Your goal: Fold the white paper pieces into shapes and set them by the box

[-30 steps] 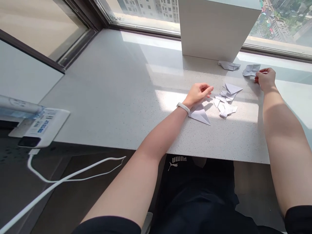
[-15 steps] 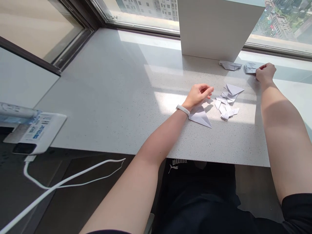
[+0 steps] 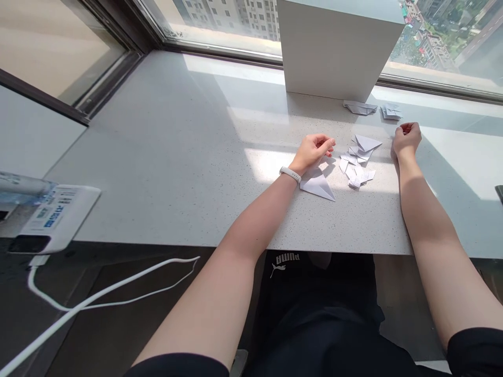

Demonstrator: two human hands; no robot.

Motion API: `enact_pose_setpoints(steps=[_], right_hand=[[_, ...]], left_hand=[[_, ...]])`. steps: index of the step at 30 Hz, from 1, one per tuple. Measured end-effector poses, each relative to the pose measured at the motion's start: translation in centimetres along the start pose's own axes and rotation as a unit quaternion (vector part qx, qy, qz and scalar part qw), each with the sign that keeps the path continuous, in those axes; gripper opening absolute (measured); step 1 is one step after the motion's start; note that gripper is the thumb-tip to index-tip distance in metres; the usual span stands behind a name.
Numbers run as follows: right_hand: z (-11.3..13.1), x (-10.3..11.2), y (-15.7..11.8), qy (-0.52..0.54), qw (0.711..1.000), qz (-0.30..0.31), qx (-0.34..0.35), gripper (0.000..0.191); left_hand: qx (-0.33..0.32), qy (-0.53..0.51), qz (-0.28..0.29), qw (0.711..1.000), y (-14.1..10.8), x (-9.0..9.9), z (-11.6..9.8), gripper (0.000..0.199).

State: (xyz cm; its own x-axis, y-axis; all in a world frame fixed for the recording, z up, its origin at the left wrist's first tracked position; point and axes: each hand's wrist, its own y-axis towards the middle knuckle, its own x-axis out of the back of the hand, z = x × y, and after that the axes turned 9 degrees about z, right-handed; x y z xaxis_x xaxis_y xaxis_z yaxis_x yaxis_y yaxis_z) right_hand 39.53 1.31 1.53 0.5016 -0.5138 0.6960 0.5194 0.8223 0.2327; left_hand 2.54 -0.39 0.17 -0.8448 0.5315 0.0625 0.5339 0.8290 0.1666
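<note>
left hand (image 3: 313, 153): fingers loosely bent, nothing seen inside | right hand (image 3: 407, 139): fingers curled, can't tell if empty | paper triangle (image 3: 320, 188): right of middle, by left wrist; sliding might crease it | paper pile (image 3: 368, 143): between hands; bumps could scatter it

Two bare hands (image 3: 315, 150) around a loose cluster of folded white papers (image 3: 357, 167) on a speckled countertop (image 3: 176, 157).
</note>
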Motion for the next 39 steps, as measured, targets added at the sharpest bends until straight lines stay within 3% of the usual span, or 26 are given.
enact_pose_setpoints(steps=[2, 5, 8, 13, 17, 24, 31, 39], right_hand=[[0.2, 0.3, -3.2, 0.023, 0.998, 0.061, -0.003, 0.014], [0.7, 0.6, -6.8, -0.009, 0.983, 0.157, 0.095, 0.037], [0.8, 0.1, -8.3, -0.047, 0.969, 0.208, 0.128, 0.044], [0.7, -1.4, -9.0, -0.052, 0.973, 0.194, 0.114, 0.022], [1.2, -1.6, -9.6, -0.051, 0.958, 0.242, 0.145, 0.009], [2.0, -0.3, -10.5, -0.023, 0.954, 0.245, 0.173, 0.012], [3.8, 0.1, -11.7, 0.010, 0.961, 0.212, 0.180, 0.035], [4.5, -0.1, -12.3, 0.027, 0.971, 0.173, 0.165, 0.020]], left_hand=[[0.002, -0.008, -0.006, 1.000, 0.3, 0.0, 0.1, 0.040], [0.003, -0.020, -0.014, 1.000, 0.7, 0.2, 0.4, 0.037], [0.003, -0.020, -0.018, 1.000, 1.0, 0.5, 0.6, 0.039], [0.005, -0.008, -0.021, 1.000, 0.9, 0.8, 0.6, 0.042], [0.009, 0.000, -0.021, 1.000, 0.6, 0.8, 0.4, 0.041], [0.008, 0.022, -0.025, 0.999, 0.4, 0.6, 0.3, 0.045], [-0.009, 0.046, 0.000, 0.999, 0.1, 0.6, 0.1, 0.044], [-0.023, 0.061, 0.031, 0.997, 0.1, 0.4, 0.3, 0.035]])
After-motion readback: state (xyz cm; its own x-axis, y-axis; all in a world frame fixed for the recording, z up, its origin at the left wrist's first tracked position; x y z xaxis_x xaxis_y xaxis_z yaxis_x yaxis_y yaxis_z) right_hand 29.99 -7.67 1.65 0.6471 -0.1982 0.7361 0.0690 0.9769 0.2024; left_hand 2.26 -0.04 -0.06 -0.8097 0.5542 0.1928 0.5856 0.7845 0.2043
